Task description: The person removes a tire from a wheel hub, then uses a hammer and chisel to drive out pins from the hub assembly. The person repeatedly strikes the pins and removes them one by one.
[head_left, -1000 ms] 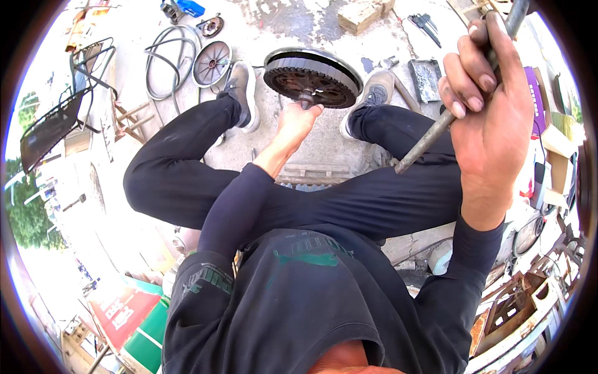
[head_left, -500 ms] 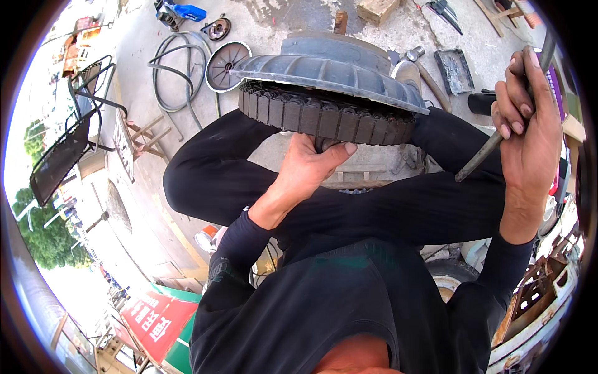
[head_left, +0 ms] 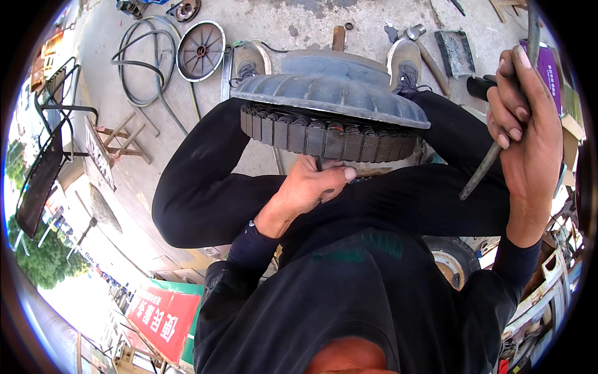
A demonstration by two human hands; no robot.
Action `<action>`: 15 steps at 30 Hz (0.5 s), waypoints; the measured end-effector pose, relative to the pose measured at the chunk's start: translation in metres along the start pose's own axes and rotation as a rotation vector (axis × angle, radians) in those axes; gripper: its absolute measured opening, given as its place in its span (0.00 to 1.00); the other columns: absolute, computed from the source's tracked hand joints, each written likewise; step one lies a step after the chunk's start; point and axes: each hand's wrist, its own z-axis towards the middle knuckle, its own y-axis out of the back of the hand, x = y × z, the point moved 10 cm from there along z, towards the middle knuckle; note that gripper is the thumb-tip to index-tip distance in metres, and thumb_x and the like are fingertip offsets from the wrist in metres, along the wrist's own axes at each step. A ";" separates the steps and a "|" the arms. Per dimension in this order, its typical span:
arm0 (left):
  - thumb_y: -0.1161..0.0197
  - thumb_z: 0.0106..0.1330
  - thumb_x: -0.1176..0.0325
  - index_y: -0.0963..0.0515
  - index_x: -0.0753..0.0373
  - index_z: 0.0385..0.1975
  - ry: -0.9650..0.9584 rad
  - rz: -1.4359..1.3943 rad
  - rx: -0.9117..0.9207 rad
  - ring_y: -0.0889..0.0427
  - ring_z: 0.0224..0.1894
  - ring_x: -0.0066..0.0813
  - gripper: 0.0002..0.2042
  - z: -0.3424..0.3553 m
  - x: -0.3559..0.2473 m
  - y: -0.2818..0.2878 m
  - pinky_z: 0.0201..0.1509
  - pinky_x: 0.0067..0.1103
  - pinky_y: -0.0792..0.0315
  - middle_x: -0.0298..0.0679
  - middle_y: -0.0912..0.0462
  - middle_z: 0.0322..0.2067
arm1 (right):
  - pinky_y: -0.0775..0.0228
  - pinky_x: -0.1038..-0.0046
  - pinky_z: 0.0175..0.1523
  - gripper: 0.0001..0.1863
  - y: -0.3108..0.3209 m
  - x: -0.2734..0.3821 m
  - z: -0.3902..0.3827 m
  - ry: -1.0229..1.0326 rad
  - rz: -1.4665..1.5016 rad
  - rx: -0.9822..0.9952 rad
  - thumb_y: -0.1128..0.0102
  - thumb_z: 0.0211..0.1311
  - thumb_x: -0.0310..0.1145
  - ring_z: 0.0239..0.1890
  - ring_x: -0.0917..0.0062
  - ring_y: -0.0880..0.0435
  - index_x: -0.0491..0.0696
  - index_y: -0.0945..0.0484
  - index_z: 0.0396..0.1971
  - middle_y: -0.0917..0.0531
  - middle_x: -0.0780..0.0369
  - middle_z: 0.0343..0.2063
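Note:
Between my knees is a hub motor, its ribbed grey metal housing (head_left: 336, 96) sitting above a dark ring-shaped stator (head_left: 327, 137) with block-like teeth round its rim. A threaded shaft (head_left: 338, 38) sticks up at the far side. Under the stator, my left hand (head_left: 311, 185) is closed round the short lower shaft end, thumb toward the right. My right hand (head_left: 526, 124) is raised at the right, with its fingers wrapped round a metal rod (head_left: 483, 171). The rod slants down toward my right thigh, apart from the motor.
Past my right shoe (head_left: 406, 65) lie a hammer (head_left: 430, 65) and a black tray (head_left: 455, 54). A spoked round cover (head_left: 200, 51) and a coiled hose (head_left: 140, 62) are at the left, near a small wooden stool (head_left: 121, 140). A wheel (head_left: 451, 262) lies by my right hip.
The view has shifted, bringing both shoes into sight. The motor appears slightly lower in the picture. My left hand keeps its grip beneath it, and my right hand still holds the rod.

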 end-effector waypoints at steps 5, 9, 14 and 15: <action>0.39 0.64 0.79 0.32 0.62 0.38 0.078 -0.098 -0.069 0.43 0.13 0.14 0.08 0.010 0.007 0.010 0.17 0.18 0.50 0.27 0.36 0.18 | 0.49 0.88 0.20 0.17 0.013 -0.003 0.005 -0.044 0.042 -0.054 0.57 0.82 0.41 0.16 0.93 0.44 0.41 0.30 0.49 0.43 0.74 0.19; 0.38 0.63 0.78 0.29 0.72 0.51 0.094 -0.115 -0.091 0.40 0.14 0.15 0.17 0.018 0.007 0.015 0.17 0.18 0.47 0.30 0.32 0.20 | 0.47 0.88 0.20 0.17 0.016 0.002 0.006 -0.021 0.153 -0.014 0.59 0.83 0.39 0.17 0.92 0.44 0.39 0.31 0.53 0.42 0.73 0.21; 0.38 0.63 0.77 0.29 0.66 0.38 0.130 -0.149 -0.061 0.40 0.14 0.14 0.08 0.024 0.018 0.023 0.17 0.18 0.48 0.30 0.33 0.18 | 0.44 0.89 0.21 0.18 0.013 0.010 0.004 0.023 0.137 0.099 0.61 0.83 0.42 0.18 0.91 0.41 0.41 0.34 0.52 0.39 0.72 0.23; 0.38 0.63 0.77 0.31 0.63 0.33 0.143 -0.165 -0.053 0.41 0.13 0.14 0.07 0.026 0.022 0.023 0.17 0.17 0.49 0.29 0.34 0.18 | 0.44 0.89 0.22 0.17 0.011 0.013 0.004 0.040 0.171 0.129 0.61 0.83 0.42 0.18 0.91 0.41 0.41 0.35 0.51 0.39 0.71 0.23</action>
